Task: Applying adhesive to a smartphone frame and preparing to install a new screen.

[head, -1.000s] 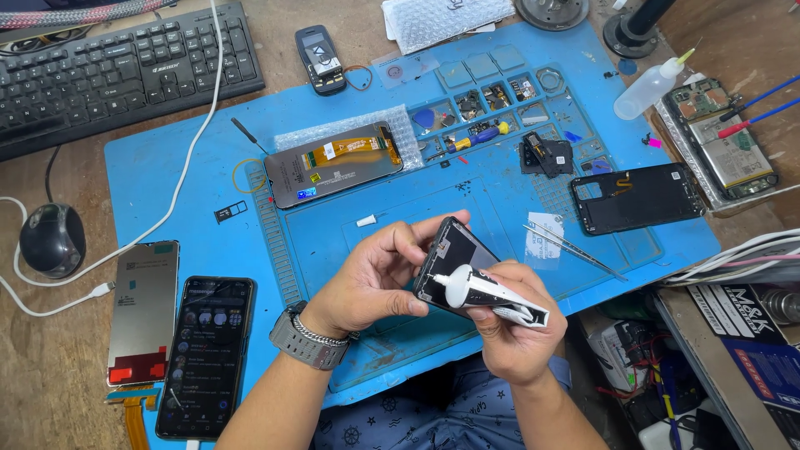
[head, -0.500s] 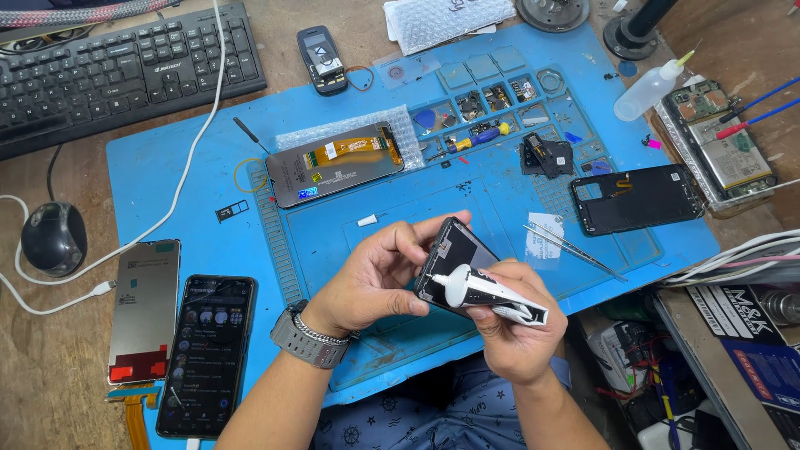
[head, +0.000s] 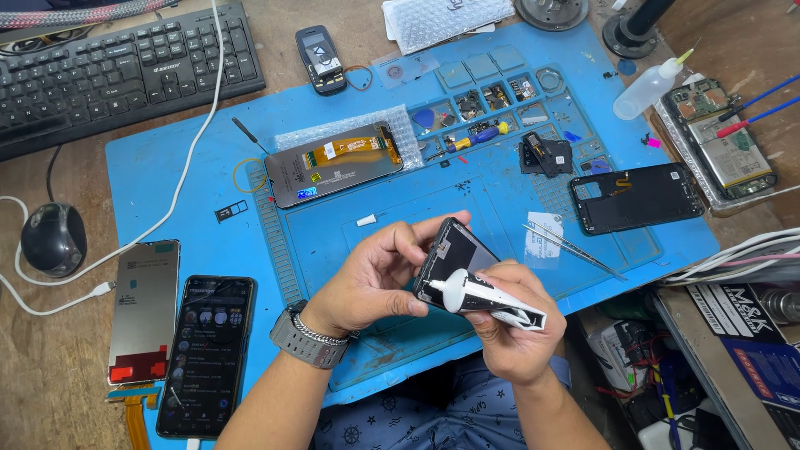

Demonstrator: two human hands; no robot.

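At lower centre of the frame, a dark phone frame [head: 450, 254] is held tilted in the grip of the left hand [head: 375, 279]. A white adhesive tube [head: 487, 298] is clasped in the grip of the right hand [head: 517, 329], its nozzle set against the frame's lower edge. Both are held above the blue mat [head: 208, 167] on the surface.

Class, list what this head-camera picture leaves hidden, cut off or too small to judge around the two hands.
- Phone frame: its lower part is hidden behind the left hand and the glue tube.
- Tube nozzle tip: too small to tell whether glue is coming out.
- Right hand: its palm is turned away.
- Keyboard: cut off by the left edge.
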